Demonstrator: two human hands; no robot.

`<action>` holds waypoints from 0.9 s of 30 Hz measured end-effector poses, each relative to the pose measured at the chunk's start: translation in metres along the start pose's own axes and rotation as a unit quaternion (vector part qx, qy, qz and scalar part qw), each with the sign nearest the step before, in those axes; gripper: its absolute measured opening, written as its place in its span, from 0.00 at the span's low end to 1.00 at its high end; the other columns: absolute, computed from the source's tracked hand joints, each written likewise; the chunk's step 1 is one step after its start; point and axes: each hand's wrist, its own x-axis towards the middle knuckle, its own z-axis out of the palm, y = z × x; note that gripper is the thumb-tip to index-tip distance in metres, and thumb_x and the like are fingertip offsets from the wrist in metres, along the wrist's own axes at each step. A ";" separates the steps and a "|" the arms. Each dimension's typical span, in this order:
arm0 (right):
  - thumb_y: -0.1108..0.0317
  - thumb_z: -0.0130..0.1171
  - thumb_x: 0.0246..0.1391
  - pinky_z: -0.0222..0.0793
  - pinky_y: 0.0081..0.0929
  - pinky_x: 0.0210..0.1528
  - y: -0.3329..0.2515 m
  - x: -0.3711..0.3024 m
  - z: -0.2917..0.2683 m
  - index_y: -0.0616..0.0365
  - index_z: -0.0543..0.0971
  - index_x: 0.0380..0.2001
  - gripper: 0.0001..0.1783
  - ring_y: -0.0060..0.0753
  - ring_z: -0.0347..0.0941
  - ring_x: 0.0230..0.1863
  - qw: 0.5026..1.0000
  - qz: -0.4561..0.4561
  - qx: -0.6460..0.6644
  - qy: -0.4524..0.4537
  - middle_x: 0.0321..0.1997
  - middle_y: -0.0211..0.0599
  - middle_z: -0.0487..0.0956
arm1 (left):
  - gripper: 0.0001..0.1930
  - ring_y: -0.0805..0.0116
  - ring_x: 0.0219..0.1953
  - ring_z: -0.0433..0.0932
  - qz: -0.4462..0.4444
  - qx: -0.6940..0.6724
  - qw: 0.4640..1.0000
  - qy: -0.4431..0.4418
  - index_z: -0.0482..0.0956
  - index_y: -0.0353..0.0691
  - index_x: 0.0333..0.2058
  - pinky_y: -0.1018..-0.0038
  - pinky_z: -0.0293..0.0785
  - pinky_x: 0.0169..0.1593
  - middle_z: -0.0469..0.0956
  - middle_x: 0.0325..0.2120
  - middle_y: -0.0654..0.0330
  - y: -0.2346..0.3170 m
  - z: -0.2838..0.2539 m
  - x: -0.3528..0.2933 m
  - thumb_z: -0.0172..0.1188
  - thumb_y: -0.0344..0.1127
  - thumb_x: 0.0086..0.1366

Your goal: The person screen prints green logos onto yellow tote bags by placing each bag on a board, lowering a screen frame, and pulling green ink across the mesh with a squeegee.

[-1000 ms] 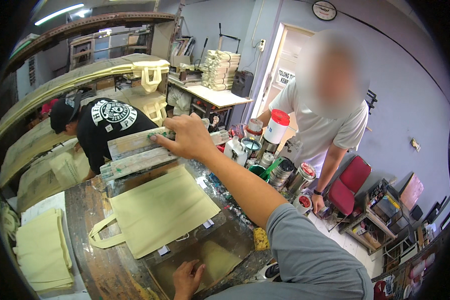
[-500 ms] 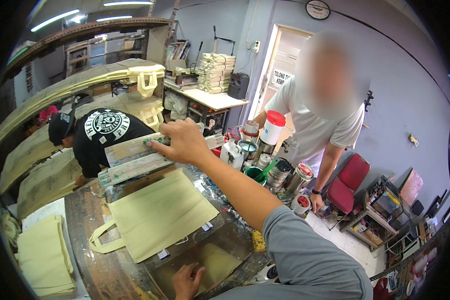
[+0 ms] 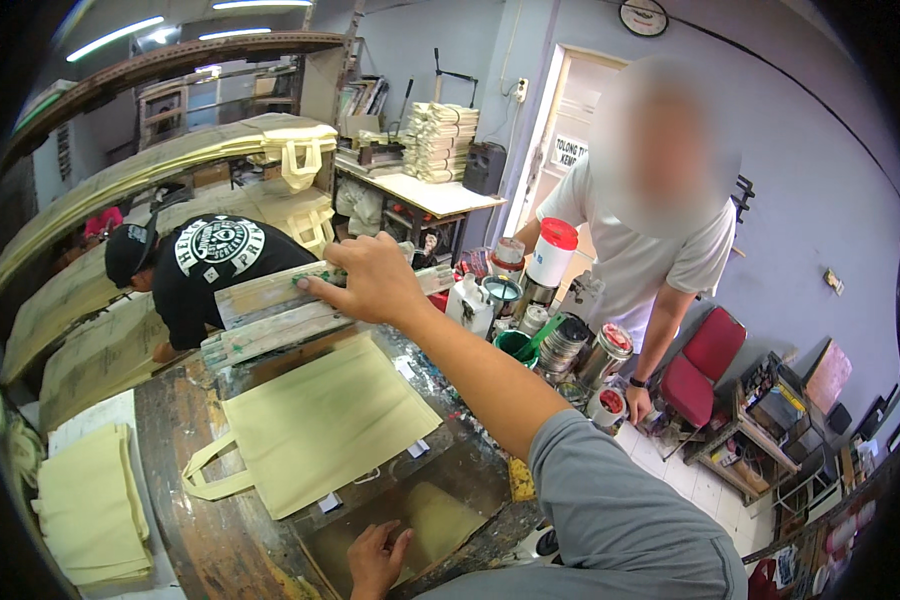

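Observation:
A flat pale yellow cloth bag [image 3: 330, 425] lies on the paint-stained worktable [image 3: 185, 440], its handle loop pointing left. Beyond its far edge, a paint-smeared wooden frame [image 3: 270, 340] stands raised and tilted. My right hand [image 3: 375, 280] is closed over the frame's upper bar, thumb on the near side; the arm reaches across above the bag's right side. Low in the view, my left hand [image 3: 378, 558] rests near a dark rectangular panel [image 3: 370, 525] in front of the bag. It is empty, with thumb and fingers apart.
More yellow bags [image 3: 90, 500] are stacked at left. Paint cans and jars [image 3: 560, 345] crowd the table's right side, where a co-worker in a white shirt [image 3: 630, 250] stands. Another person in black [image 3: 230, 265] bends beside racks of bags [image 3: 80, 350]. A red chair [image 3: 700, 370] stands at right.
The whole view has shifted slightly. My right hand stays on the raised frame and my left hand keeps its place; the bag lies as before.

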 end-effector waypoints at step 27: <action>0.34 0.61 0.62 0.66 0.47 0.48 -0.002 -0.003 0.009 0.56 0.82 0.31 0.31 0.51 0.80 0.40 1.000 -0.001 0.000 -0.001 0.30 0.45 0.82 | 0.19 0.44 0.41 0.82 0.356 -0.478 0.636 -0.491 0.85 0.33 0.41 0.53 0.76 0.46 0.85 0.42 0.44 0.162 -0.100 0.018 0.63 0.48 0.76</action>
